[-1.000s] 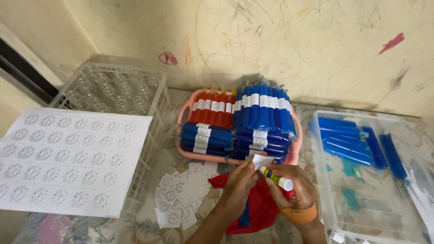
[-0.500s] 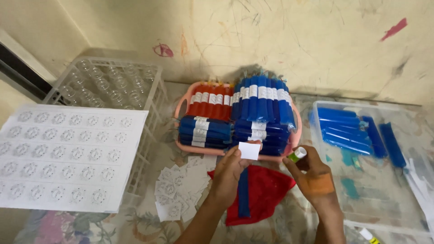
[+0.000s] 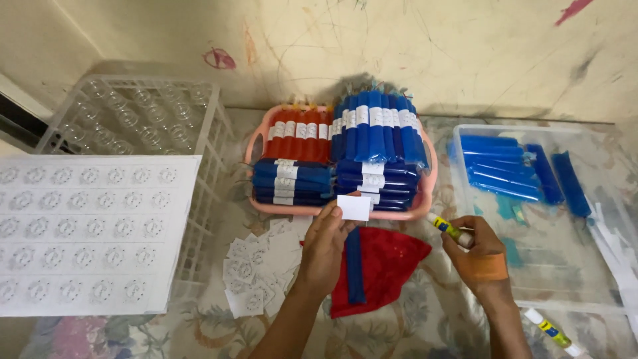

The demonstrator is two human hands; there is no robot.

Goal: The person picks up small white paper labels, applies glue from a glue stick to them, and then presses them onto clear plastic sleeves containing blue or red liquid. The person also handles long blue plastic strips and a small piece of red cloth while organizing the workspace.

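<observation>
Item: small white paper label pinched in my L hand, yellow glue stick gripped in R hand, narrow blue plastic-wrapped tube on red cloth near me w/ pink basket beyond; risk: label could stick crooked if the tube rolls.

White label in left hand; label sheet left

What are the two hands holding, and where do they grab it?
The left hand pinches a small white paper label by its lower left corner. The right hand grips a glue stick around its lower end.
</observation>
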